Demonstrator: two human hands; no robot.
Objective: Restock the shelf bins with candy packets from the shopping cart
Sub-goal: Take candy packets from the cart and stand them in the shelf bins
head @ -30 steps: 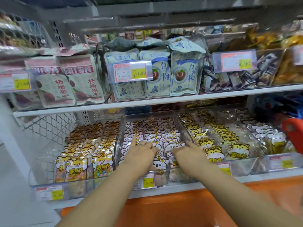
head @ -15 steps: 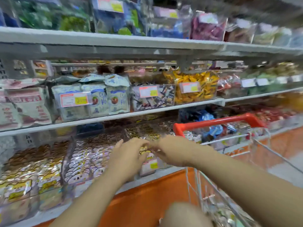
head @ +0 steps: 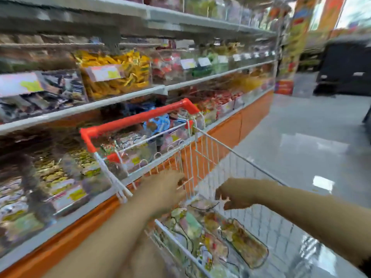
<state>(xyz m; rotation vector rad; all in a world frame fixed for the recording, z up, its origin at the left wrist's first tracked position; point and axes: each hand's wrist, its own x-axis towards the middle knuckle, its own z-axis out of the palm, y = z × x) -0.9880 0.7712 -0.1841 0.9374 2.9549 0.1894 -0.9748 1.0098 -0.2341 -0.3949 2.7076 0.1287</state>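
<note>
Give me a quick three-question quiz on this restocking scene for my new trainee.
1. True or false: the cart handle is blue.
2. Where do the candy packets lie? A) in the shopping cart B) on the floor C) on the top shelf
3. Which is nearer the shelf bins, the left hand or the right hand?
Key: 1 false, it is red. 2 A. 3 left hand.

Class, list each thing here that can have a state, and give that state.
Shopping cart, loaded, beside the shelf.
Candy packets, lying loose in the cart.
Left hand, at the cart's wire wall; grip too blurred to tell.
Right hand, above the packets, fingers loosely curled, empty.
Yellow-candy bin, full.
</note>
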